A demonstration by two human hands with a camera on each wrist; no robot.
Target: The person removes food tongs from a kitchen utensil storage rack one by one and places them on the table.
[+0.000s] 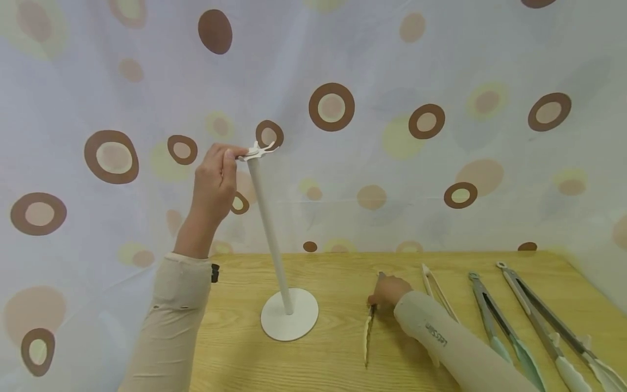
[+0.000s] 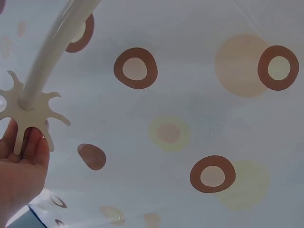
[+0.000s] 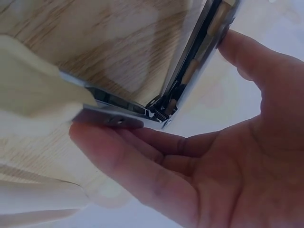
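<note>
A white utensil stand (image 1: 268,231) rises from a round base (image 1: 290,328) on the table, its pole leaning to the left. At its top my left hand (image 1: 214,177) pinches the hooked holder (image 2: 35,114); several curved prongs spread out from it, and fingertips reach between them. Down at the table my right hand (image 1: 390,290) holds a small pair of tongs (image 1: 366,337) with metal arms and a cream tip. In the right wrist view the tongs' arms (image 3: 111,114) are spread in a V, thumb along one arm and fingers against the other.
Just right of my right hand lie slim cream tongs (image 1: 443,296), partly under the forearm. Farther right are metal tongs with pale green ends (image 1: 529,359) and longer metal tongs with whitish ends (image 1: 570,375). A dotted curtain (image 1: 372,163) hangs behind the wooden table (image 1: 338,272).
</note>
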